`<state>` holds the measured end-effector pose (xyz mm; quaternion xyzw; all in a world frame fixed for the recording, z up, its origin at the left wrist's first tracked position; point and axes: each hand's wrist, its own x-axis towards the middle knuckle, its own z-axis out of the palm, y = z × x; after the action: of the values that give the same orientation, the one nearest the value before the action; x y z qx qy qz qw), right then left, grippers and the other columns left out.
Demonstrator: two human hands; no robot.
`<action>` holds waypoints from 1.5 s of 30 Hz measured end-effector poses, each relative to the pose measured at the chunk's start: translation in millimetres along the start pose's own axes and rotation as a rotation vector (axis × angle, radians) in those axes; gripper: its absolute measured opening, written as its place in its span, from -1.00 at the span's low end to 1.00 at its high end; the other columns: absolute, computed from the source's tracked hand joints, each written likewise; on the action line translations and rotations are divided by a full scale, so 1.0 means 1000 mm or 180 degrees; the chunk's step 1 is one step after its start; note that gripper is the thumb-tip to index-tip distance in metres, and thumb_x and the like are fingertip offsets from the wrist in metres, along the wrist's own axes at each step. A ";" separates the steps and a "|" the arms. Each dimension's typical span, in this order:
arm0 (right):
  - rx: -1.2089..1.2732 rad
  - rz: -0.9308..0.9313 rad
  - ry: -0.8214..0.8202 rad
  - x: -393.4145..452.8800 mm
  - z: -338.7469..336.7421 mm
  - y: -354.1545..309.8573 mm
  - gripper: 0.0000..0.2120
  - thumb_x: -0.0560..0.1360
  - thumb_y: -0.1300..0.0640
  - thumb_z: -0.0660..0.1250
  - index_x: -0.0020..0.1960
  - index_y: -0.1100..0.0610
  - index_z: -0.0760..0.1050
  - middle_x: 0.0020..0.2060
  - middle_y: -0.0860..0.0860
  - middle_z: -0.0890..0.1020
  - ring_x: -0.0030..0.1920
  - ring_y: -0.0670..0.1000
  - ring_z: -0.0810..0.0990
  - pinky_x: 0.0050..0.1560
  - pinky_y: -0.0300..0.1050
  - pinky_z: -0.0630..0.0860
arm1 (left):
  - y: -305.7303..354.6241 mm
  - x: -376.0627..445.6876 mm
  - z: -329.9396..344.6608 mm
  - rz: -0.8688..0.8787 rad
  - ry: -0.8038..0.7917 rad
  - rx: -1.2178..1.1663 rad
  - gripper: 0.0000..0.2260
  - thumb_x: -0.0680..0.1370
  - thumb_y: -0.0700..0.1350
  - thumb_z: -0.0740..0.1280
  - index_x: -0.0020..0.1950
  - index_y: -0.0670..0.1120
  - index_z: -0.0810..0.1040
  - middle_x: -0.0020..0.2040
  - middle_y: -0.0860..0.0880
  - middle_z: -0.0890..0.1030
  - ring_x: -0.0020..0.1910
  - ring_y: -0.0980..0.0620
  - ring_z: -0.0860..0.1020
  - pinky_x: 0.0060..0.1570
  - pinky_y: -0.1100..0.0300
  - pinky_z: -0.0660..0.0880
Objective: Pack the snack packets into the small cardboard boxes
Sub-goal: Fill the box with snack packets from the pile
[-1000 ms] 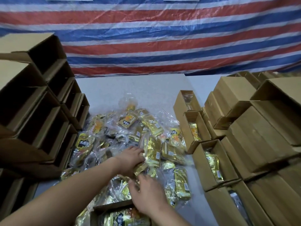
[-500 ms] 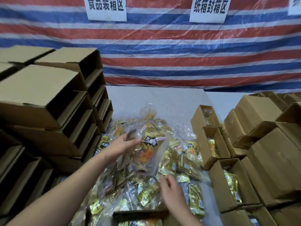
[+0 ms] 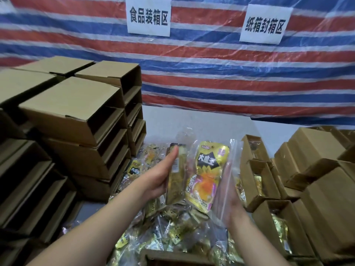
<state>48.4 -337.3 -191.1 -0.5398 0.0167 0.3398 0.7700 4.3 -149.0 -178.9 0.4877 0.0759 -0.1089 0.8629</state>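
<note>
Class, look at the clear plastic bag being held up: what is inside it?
Inside the clear bag, held by both hands, are a yellow snack packet and a darker gold packet. The left hand covers part of the gold one; anything behind them is hidden.

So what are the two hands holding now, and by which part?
Left hand grips the clear plastic bag of yellow snack packets by its left edge; right hand supports its lower right side from behind.
</note>
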 end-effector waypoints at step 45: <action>0.0051 -0.0943 -0.1338 -0.008 0.008 -0.018 -0.76 0.53 -0.02 0.29 0.07 -0.06 0.71 -0.05 -0.01 0.74 -0.04 0.03 0.73 -0.04 -0.01 0.64 | -0.076 -0.093 -0.056 -0.1411 -0.0636 0.4179 -0.38 0.51 0.32 0.31 0.50 0.10 0.32 0.46 0.08 0.40 0.37 0.08 0.41 0.33 0.17 0.34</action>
<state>48.9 -338.1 -169.9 -0.4478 -0.2203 0.3279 0.8021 -106.9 -128.6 -248.1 0.8688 0.0124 -0.3500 0.3501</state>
